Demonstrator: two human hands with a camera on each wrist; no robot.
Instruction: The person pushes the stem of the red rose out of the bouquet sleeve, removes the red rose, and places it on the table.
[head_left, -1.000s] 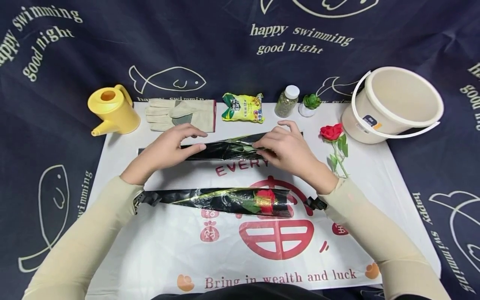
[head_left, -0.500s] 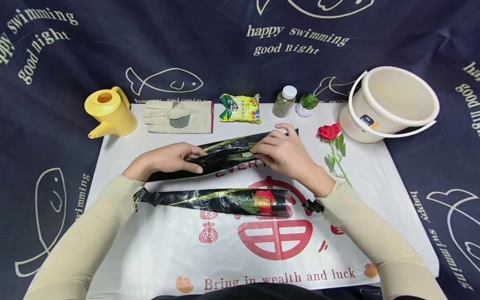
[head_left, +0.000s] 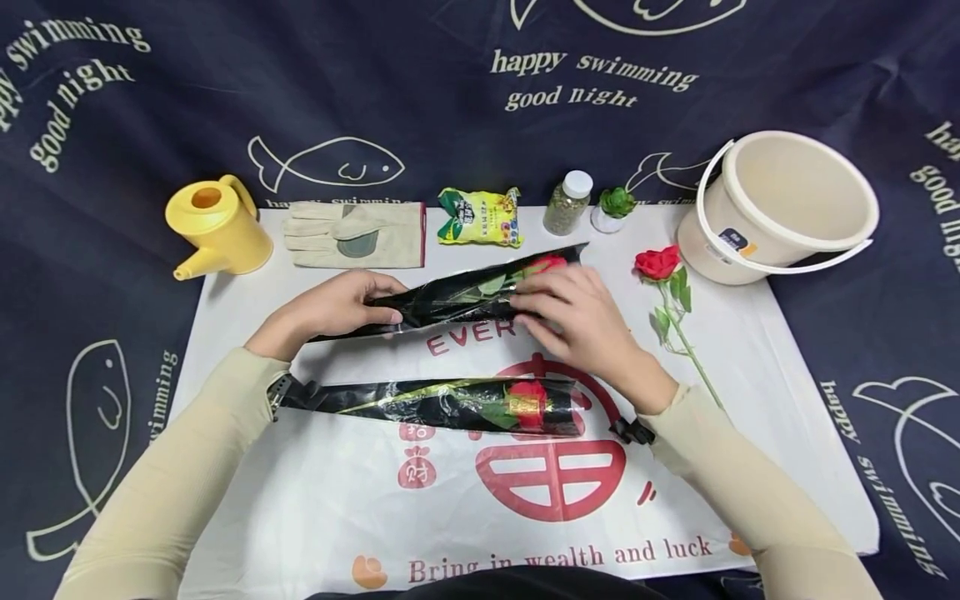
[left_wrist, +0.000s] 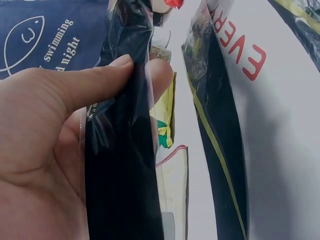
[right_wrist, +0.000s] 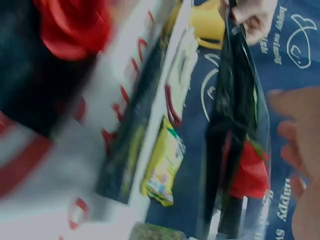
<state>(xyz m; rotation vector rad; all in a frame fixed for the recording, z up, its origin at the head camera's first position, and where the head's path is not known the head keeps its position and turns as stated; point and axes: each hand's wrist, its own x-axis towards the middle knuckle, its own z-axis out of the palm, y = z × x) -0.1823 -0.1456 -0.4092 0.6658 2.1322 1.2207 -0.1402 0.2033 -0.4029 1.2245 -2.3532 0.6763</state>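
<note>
My left hand (head_left: 337, 308) pinches the narrow end of a black flower sleeve with a clear front (head_left: 450, 296). Inside its wide end is a red artificial rose (head_left: 543, 265). In the left wrist view, thumb and fingers grip the sleeve (left_wrist: 122, 165) from both sides. My right hand (head_left: 585, 321), blurred, is by the wide end, fingers loosely bent; the right wrist view shows it beside the sleeve (right_wrist: 235, 115), holding nothing. Another black sleeve (left_wrist: 225, 130) lies below the held one. Nearer me lies a wrapped red rose (head_left: 528, 404) in its black sleeve (head_left: 420, 400).
An unwrapped red rose (head_left: 657, 262) lies at the right, near a cream bucket (head_left: 712, 242). Along the back stand a yellow watering can (head_left: 225, 229), work gloves (head_left: 390, 237), a yellow packet (head_left: 487, 221), a jar of granules (head_left: 567, 208) and a small potted succulent (head_left: 617, 208).
My left hand has come down onto the sleeve's narrow end and now grips it, and the sleeve has shifted and lifted. My right fingers have loosened, uncovering the rose.
</note>
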